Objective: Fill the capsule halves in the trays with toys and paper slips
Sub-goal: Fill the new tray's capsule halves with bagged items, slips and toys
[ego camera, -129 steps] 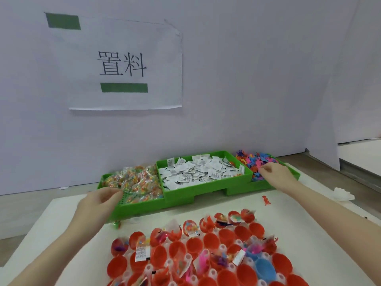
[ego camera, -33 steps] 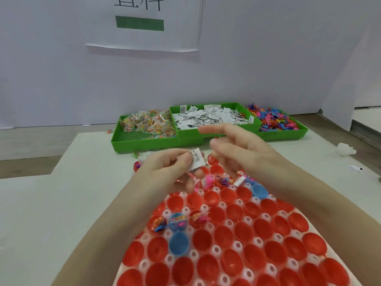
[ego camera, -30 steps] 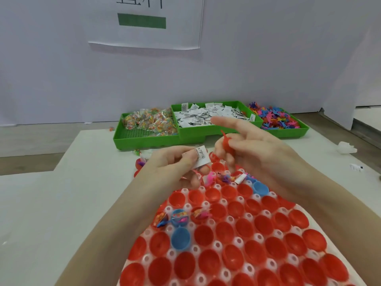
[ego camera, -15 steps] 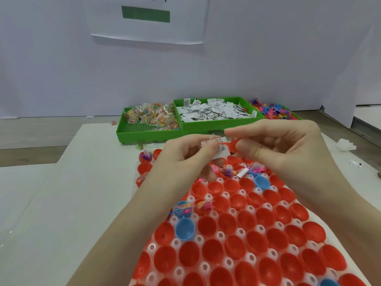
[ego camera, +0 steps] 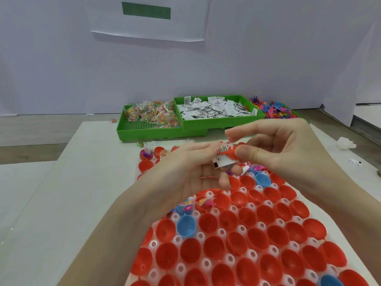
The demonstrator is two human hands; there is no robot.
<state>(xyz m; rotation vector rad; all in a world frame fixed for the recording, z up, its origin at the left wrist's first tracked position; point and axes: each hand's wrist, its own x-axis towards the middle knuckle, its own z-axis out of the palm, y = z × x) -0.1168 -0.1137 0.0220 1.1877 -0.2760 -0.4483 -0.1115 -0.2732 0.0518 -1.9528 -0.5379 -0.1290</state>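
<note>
A white tray (ego camera: 222, 258) of red and a few blue capsule halves lies in front of me; far rows hold toys and slips, near rows are bare. Above its far part my left hand (ego camera: 185, 172) pinches a white printed paper slip (ego camera: 221, 156) between thumb and fingers. My right hand (ego camera: 274, 147) meets it, thumb and fingers closed on a small red toy (ego camera: 231, 152) pressed against the slip. A blue capsule half (ego camera: 186, 225) sits near my left wrist.
Green bins stand at the far side: bagged toys (ego camera: 152, 115) on the left, paper slips (ego camera: 214, 108) in the middle, loose coloured toys (ego camera: 272, 109) on the right. A crumpled white scrap (ego camera: 346, 142) lies right. A white wall with a paper sign (ego camera: 148, 16) rises behind.
Both hands came back from the green bins to above the capsule tray. The left now carries a slip, the right a red toy, and they have come together.
</note>
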